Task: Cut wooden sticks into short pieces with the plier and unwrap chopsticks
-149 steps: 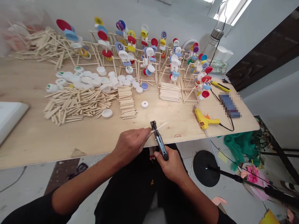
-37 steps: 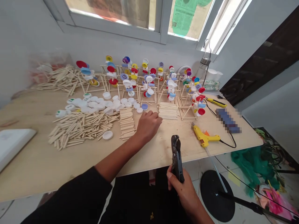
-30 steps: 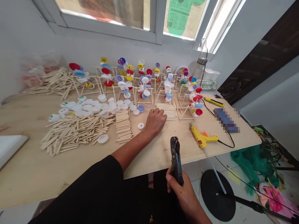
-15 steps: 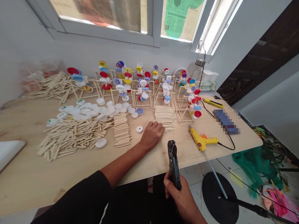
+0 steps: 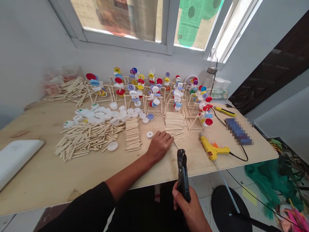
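My left hand (image 5: 159, 146) rests on the table, fingers curled down, just in front of a neat stack of thin wooden sticks (image 5: 174, 121). A short wooden stick (image 5: 177, 145) shows at its fingertips, and the fingers hide the rest of their grip. Below and to the right, my right hand (image 5: 187, 203) is closed around the handles of black cutting pliers (image 5: 182, 174), whose curved jaws point up over the table edge. Left of my left hand lie a white bottle cap with a hole (image 5: 149, 134) and a second row of sticks (image 5: 133, 135).
A yellow glue gun (image 5: 213, 149) lies at the right, with a yellow utility knife (image 5: 225, 111) behind. Stick frames with coloured caps (image 5: 155, 93) line the wall. White caps (image 5: 103, 114) and loose sticks (image 5: 89, 138) fill the left; a white object (image 5: 21, 158) lies beyond.
The view has shifted, so the table appears further right and lower. My left hand has drawn slightly back from the stick stack, and a stick now shows at its fingertips. My right hand keeps the pliers.
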A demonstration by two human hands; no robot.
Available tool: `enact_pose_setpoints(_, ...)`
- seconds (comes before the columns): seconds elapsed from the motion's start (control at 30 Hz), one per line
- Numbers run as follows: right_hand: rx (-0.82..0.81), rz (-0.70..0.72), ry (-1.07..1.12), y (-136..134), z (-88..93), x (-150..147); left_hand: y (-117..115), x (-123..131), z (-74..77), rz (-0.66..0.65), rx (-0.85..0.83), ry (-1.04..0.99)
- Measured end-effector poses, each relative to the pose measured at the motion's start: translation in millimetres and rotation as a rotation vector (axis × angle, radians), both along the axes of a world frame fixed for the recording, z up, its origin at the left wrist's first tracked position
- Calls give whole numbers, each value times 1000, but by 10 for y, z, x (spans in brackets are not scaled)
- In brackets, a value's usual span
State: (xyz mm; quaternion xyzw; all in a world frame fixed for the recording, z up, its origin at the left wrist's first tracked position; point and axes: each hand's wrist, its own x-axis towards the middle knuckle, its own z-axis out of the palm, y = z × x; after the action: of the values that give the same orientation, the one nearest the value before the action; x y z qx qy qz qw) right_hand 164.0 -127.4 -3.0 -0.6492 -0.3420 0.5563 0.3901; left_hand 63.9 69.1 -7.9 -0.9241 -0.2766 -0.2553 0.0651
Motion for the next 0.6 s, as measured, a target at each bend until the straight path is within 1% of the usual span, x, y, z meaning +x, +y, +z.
enact_pose_setpoints(0.2, 45, -60, -16, -4, 14, -51, -204, -237, 47, -3, -61, -119)
enact_pose_setpoints(0.37, 63, -72, 4, 15, 6, -103, -389, -449, 19, -4, -95, -164)
enact_pose_setpoints(0.47, 68, -88, 4, 9, -1, -143, -454, -483, -24, -15, -92, -168)
enact_pose_setpoints(0.6, 78, -90, 20, -27, -5, -188, -474, -464, -64, -51, -72, -151)
